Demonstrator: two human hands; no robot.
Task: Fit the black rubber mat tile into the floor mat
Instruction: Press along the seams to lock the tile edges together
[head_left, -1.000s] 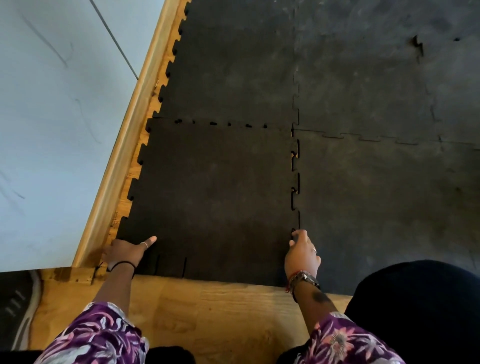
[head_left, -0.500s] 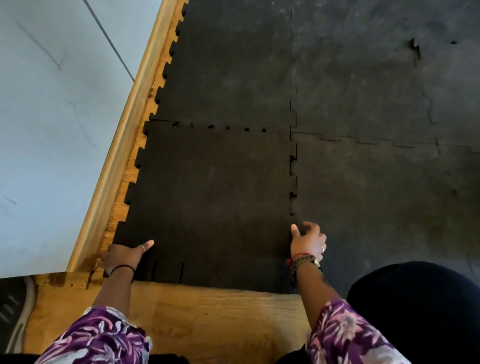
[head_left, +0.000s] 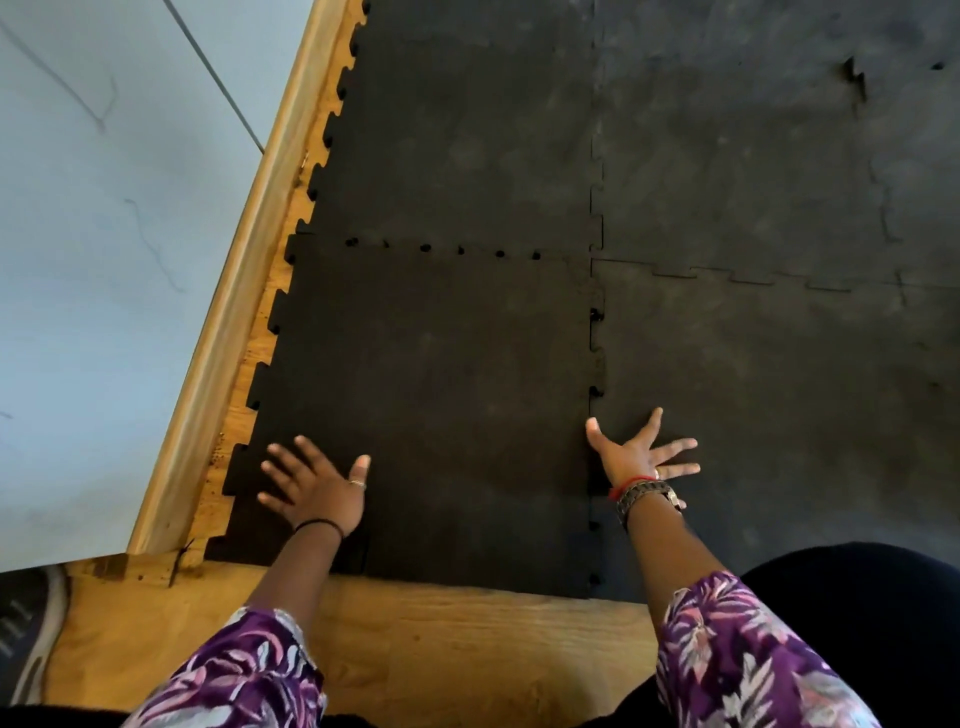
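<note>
Lying flat between the two spread hands, the black rubber mat tile (head_left: 436, 395) sits on the wooden floor (head_left: 467, 654) with its far and right toothed edges meeting the floor mat (head_left: 753, 364). The left hand (head_left: 317, 488) rests open on the tile's near-left corner, fingers fanned and gripping nothing. The right hand (head_left: 636, 457), also splayed flat, presses over the seam, thumb on the tile's side, fingers on the floor mat beyond it.

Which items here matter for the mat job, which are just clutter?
Job: tile; floor mat; left hand, flat on the tile; right hand, spread on the seam.
Lying about: shoe; baseboard; wood floor.
</note>
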